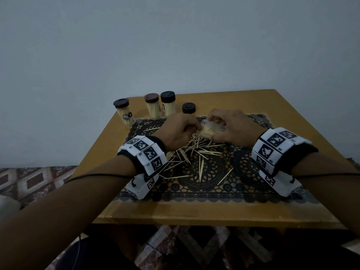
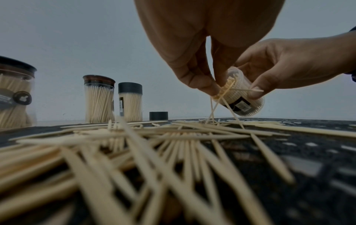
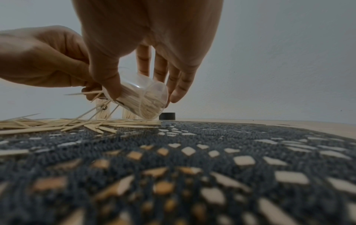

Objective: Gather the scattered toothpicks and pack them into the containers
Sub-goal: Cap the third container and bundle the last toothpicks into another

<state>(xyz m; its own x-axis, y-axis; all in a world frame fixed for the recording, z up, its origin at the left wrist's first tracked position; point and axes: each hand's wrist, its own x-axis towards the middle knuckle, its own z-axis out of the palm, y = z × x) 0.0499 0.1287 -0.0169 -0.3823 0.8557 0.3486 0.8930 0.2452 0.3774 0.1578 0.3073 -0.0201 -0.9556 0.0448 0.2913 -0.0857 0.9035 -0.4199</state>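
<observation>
My right hand (image 1: pixel 231 127) grips a clear plastic container (image 2: pixel 242 97) tilted on its side just above the mat, its open mouth towards my left hand. The same container (image 3: pixel 142 99) is largely filled with toothpicks. My left hand (image 1: pixel 181 131) pinches a few toothpicks (image 2: pixel 225 92) at the container's mouth; several of them hang down to the pile. Loose toothpicks (image 1: pixel 191 151) lie scattered over the black lace mat (image 1: pixel 214 184) beneath and in front of both hands. The container's black lid (image 1: pixel 188 108) lies on the table behind the hands.
Three capped, filled containers stand at the back left of the wooden table (image 1: pixel 194 215): a black-lidded one (image 1: pixel 124 114), a brown-lidded one (image 1: pixel 153 107) and another black-lidded one (image 1: pixel 168 103). A patterned floor shows beyond the table's edges.
</observation>
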